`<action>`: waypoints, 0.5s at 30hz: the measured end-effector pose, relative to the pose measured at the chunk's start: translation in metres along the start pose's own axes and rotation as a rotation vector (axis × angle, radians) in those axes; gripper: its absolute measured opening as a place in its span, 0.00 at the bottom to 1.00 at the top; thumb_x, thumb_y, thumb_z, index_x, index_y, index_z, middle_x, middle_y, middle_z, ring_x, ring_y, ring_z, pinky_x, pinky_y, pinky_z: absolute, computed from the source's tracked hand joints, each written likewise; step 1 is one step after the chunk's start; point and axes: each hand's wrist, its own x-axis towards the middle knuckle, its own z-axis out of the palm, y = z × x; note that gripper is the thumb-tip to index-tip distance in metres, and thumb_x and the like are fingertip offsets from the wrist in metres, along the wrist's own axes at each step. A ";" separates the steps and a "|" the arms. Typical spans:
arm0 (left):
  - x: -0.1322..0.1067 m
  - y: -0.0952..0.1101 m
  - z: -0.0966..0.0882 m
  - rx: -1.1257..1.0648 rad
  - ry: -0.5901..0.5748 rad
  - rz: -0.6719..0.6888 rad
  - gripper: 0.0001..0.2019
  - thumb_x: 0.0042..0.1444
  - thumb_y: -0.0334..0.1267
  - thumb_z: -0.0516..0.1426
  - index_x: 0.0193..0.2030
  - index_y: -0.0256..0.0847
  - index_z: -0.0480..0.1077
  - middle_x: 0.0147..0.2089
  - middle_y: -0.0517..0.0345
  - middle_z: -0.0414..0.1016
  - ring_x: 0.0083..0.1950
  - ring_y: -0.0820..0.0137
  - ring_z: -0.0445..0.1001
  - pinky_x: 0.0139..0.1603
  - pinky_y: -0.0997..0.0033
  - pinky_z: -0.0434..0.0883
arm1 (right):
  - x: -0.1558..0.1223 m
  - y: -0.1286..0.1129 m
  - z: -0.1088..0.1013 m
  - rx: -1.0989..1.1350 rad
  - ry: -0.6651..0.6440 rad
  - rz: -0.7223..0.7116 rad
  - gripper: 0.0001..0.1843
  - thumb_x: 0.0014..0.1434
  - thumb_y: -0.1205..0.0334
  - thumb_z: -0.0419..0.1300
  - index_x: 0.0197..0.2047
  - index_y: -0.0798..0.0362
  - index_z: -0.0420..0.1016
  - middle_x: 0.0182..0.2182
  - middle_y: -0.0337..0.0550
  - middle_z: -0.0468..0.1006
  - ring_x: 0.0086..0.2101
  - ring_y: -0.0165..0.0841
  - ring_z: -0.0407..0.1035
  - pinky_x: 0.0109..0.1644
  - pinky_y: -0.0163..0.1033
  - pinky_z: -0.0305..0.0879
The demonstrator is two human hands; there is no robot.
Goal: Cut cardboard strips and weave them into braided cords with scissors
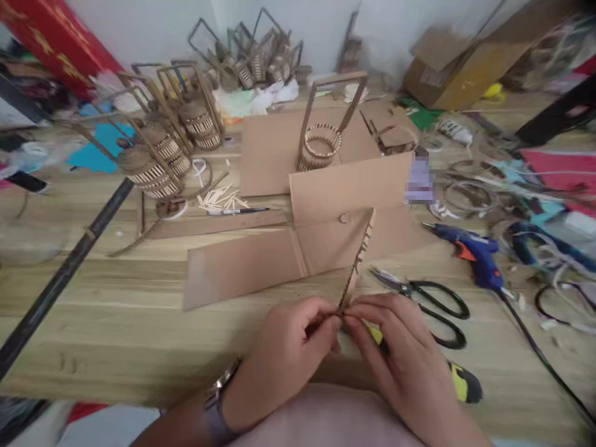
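A narrow strip of corrugated cardboard (pixel 361 257) stands up on edge between my hands, its wavy edge showing. My left hand (pixel 293 347), with a watch on the wrist, pinches the strip's near end between thumb and fingers. Right beside it, my right hand (pixel 395 347) pinches the same end, fingertips almost touching the left ones. Behind the strip lies a folded sheet of cardboard (pixel 246 267). Black-handled scissors (pixel 419 295) lie just beyond my right hand. A yellow and black tool (pixel 460 379) is partly covered by that hand.
A blue glue gun (pixel 475 251) lies at right with its cord trailing forward. A small stick basket (pixel 321 146) with a tall handle stands on cardboard at the back. Finished lidded baskets (pixel 153 167) stand at left, near loose matchsticks (pixel 221 198) and a dark rod (pixel 69 267).
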 end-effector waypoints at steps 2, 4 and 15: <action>0.000 0.000 -0.001 0.011 0.007 0.010 0.10 0.64 0.34 0.54 0.42 0.41 0.79 0.29 0.62 0.79 0.28 0.74 0.75 0.29 0.79 0.67 | 0.003 0.000 -0.003 0.015 -0.019 -0.025 0.03 0.67 0.67 0.58 0.44 0.54 0.72 0.38 0.44 0.78 0.40 0.34 0.71 0.47 0.42 0.63; 0.001 0.001 -0.002 0.023 0.012 0.017 0.10 0.64 0.35 0.54 0.41 0.41 0.78 0.28 0.62 0.79 0.27 0.74 0.74 0.29 0.78 0.66 | 0.007 0.001 -0.005 0.014 -0.034 -0.056 0.05 0.68 0.67 0.58 0.46 0.54 0.73 0.39 0.44 0.80 0.41 0.34 0.72 0.48 0.42 0.63; -0.001 0.000 -0.002 0.063 0.000 0.026 0.09 0.64 0.35 0.53 0.37 0.41 0.75 0.26 0.64 0.76 0.25 0.75 0.72 0.31 0.77 0.65 | 0.022 0.002 -0.015 -0.223 -0.076 -0.252 0.08 0.69 0.70 0.54 0.41 0.54 0.74 0.35 0.39 0.84 0.34 0.31 0.76 0.55 0.46 0.58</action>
